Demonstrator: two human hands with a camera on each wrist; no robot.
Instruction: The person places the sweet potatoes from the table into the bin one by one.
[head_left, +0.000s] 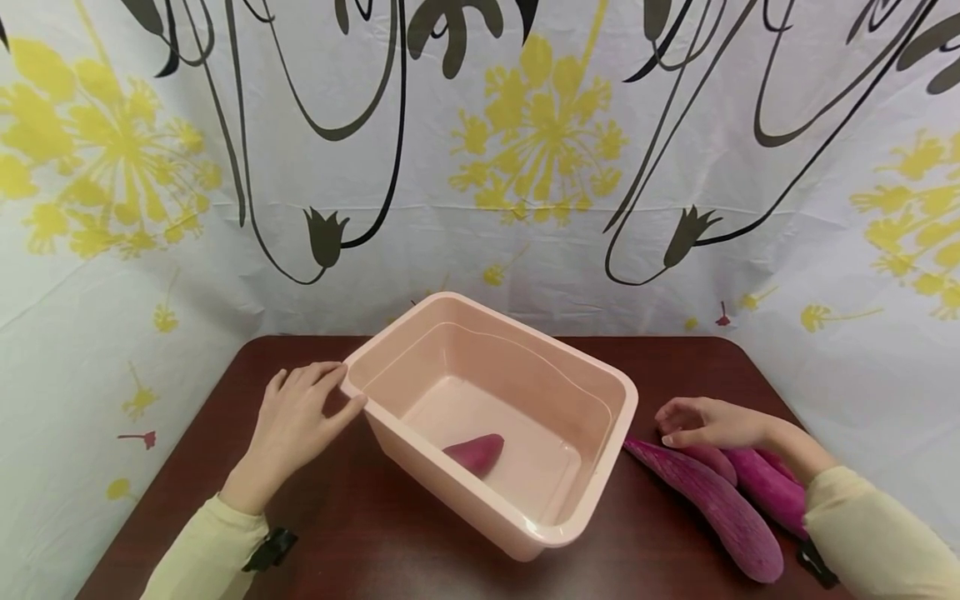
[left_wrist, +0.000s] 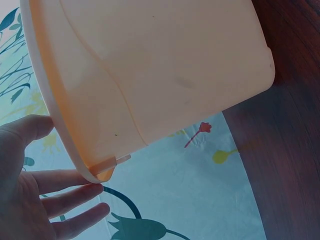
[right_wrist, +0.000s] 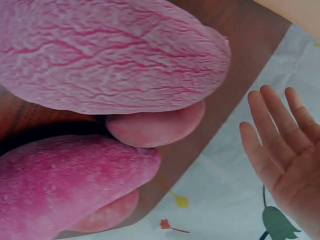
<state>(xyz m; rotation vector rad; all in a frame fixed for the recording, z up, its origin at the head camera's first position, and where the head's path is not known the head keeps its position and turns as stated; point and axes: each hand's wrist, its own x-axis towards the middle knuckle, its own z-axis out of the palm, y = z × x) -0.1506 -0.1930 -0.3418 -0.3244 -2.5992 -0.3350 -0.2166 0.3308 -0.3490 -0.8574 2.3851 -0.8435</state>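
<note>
A pale pink plastic basin [head_left: 480, 517] sits at an angle on the table, with one magenta sweet potato [head_left: 476, 454] inside it. At its left corner my left hand [head_left: 300, 417] holds the rim, thumb on one side and fingers on the other; the left wrist view shows this thumb and the fingertips at the rim [left_wrist: 60, 135]. My right hand [head_left: 712, 423] hovers right of the basin with loosely bent fingers, nothing visible in it. Below it lie a long tapered sweet potato [head_left: 712, 508], another long one [head_left: 765, 492] and a smoother pink one [right_wrist: 160, 125], partly covered.
The dark reddish-brown table [head_left: 315, 533] ends at a back edge against a white cloth [head_left: 420, 150] printed with yellow and dark plants. Black wrist bands show at both cream sleeves [head_left: 206, 550]. My right forearm partly hides the vegetables on the right.
</note>
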